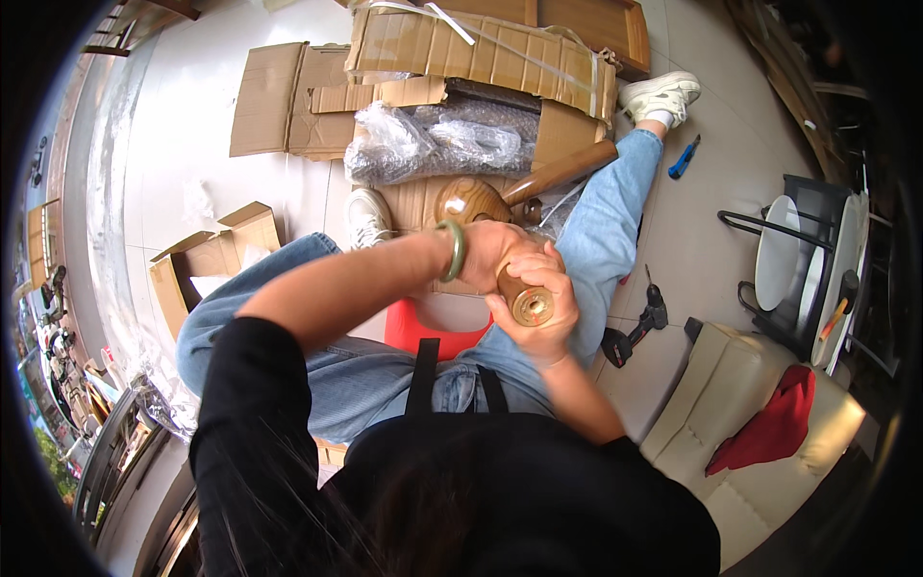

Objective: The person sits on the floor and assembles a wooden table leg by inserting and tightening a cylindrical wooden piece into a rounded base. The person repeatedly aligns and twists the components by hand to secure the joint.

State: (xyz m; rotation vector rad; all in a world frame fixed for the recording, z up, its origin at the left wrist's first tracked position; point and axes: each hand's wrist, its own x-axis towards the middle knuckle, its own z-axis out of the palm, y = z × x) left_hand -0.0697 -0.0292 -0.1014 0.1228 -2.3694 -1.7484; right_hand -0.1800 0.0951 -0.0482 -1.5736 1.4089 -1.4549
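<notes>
A turned wooden post (518, 288) is in both my hands, its round end with a pale gold ring and centre hole facing up toward me. My right hand (555, 296) wraps round it close to that end. Just beyond, my left hand (487, 252), below a green bangle (454, 252), grips it too; that hand's fingers are partly hidden. A glossy rounded wooden piece (471, 200) lies past my left hand, and I cannot tell whether it joins the post. Another wooden post (567, 170) slants against my right shin.
Ahead lie an open cardboard box (461, 53) and bubble-wrapped parts (447, 144). A smaller carton (216, 250) is at left. On the floor at right are a cordless drill (638, 325) and a blue utility knife (684, 158). Between my legs shows a red stool (413, 332); a beige cushioned seat (740, 423) stands right.
</notes>
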